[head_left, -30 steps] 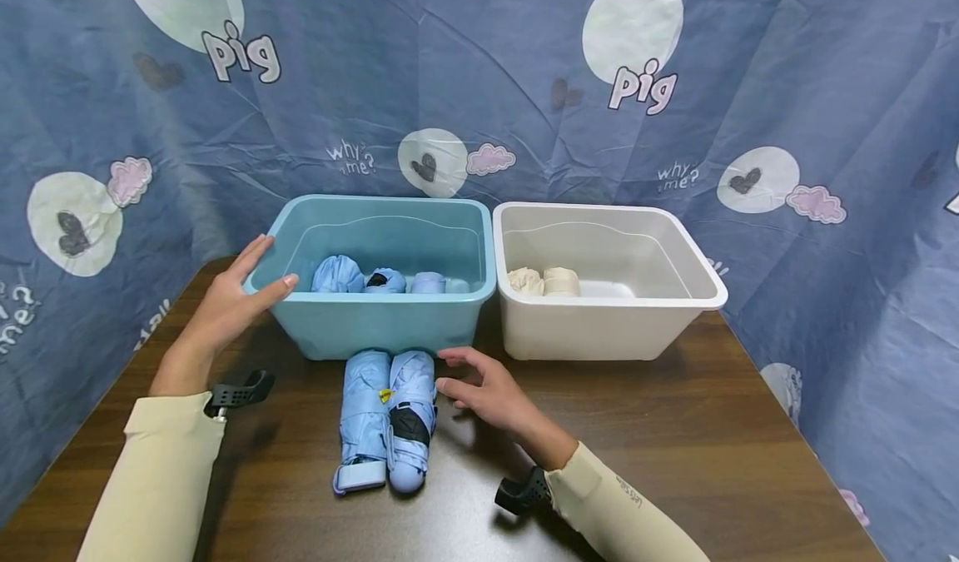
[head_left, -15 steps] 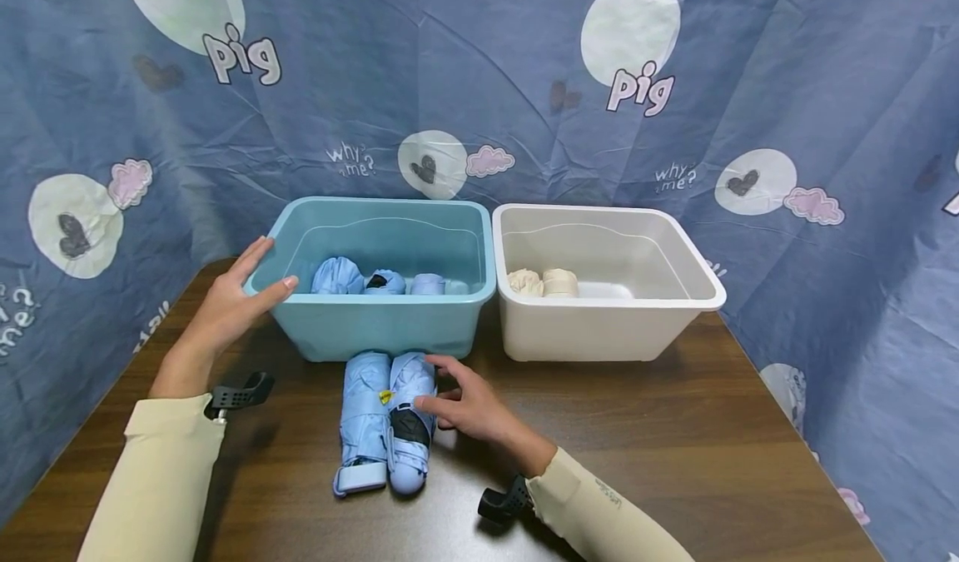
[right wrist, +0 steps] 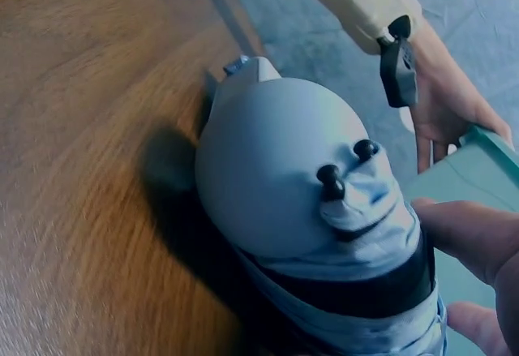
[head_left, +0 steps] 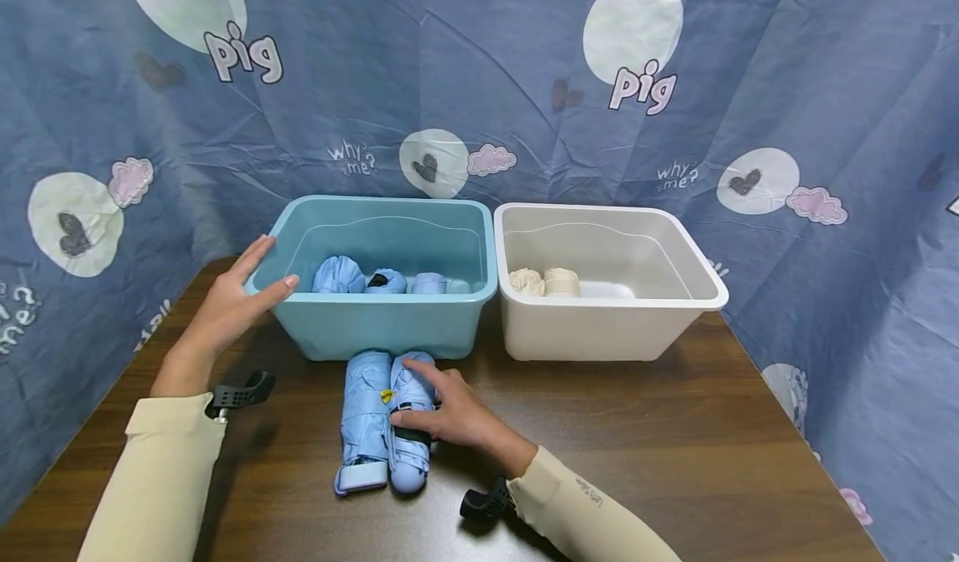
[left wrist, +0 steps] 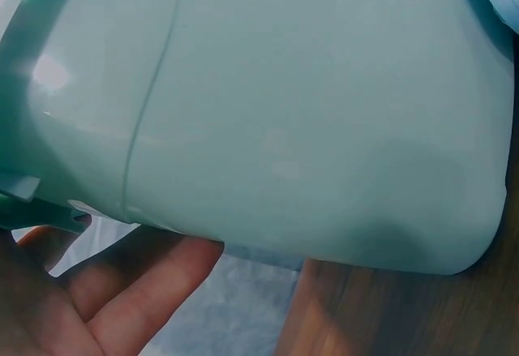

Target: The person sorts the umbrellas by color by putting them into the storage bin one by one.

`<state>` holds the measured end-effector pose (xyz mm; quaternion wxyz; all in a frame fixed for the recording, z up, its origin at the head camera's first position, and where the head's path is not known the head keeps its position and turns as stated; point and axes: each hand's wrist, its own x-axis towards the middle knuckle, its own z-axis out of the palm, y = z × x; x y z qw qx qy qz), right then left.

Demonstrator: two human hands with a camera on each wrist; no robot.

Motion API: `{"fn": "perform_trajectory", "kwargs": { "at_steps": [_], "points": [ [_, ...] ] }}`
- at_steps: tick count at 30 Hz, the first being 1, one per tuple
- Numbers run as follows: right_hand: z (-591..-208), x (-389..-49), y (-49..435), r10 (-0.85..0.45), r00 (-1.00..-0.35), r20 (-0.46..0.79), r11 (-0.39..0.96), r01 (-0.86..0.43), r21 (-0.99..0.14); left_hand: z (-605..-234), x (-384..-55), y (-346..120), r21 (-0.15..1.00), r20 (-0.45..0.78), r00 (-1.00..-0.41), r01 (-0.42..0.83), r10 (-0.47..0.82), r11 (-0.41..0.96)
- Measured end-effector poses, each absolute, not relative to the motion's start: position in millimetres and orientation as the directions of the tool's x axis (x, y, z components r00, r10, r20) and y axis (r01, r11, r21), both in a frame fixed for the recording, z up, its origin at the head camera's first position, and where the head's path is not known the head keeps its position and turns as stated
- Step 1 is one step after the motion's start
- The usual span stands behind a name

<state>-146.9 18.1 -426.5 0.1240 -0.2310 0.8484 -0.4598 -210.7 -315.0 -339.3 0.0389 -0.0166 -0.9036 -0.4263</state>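
Two folded blue umbrellas lie side by side on the table: the left umbrella (head_left: 365, 420) and the right umbrella (head_left: 409, 466), which has a dark band and a rounded handle end. My right hand (head_left: 457, 408) reaches over the right umbrella from the right, thumb and forefinger spread across its top. In the right wrist view the thumb (right wrist: 466, 230) comes right at the umbrella's side, beyond the smooth round handle (right wrist: 280, 161). My left hand (head_left: 225, 304) rests at the left front corner of the blue bin (head_left: 375, 329), thumb over the front rim, fairly straight fingers (left wrist: 158, 291) along the outside.
Inside the blue bin are three blue rolled bundles (head_left: 340, 276). A white bin (head_left: 599, 329) stands against its right side, with two cream bundles (head_left: 561, 282) in it. Behind hangs a printed blue cloth (head_left: 524, 62), at the back of the wooden table (head_left: 674, 445).
My right hand has moved left from beside the right umbrella to over it. My left hand keeps its place on the blue bin, and both umbrellas lie where they were.
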Motion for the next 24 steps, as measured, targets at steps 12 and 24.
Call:
{"fn": "perform_trajectory", "kwargs": {
  "at_steps": [12,24],
  "points": [
    [-428.5,-143.4,4.9,-0.437,-0.899,-0.034,0.547,-0.235,-0.804,-338.3,-208.4,-312.3,0.78,0.095,-0.995,0.071,-0.005,0.621],
    [-429.8,-145.7,9.3,-0.434,-0.9,-0.04,0.506,-0.206,-0.838,-337.8,-208.9,-311.9,0.784,0.094,-0.996,0.067,-0.011,0.617]
  ]
}}
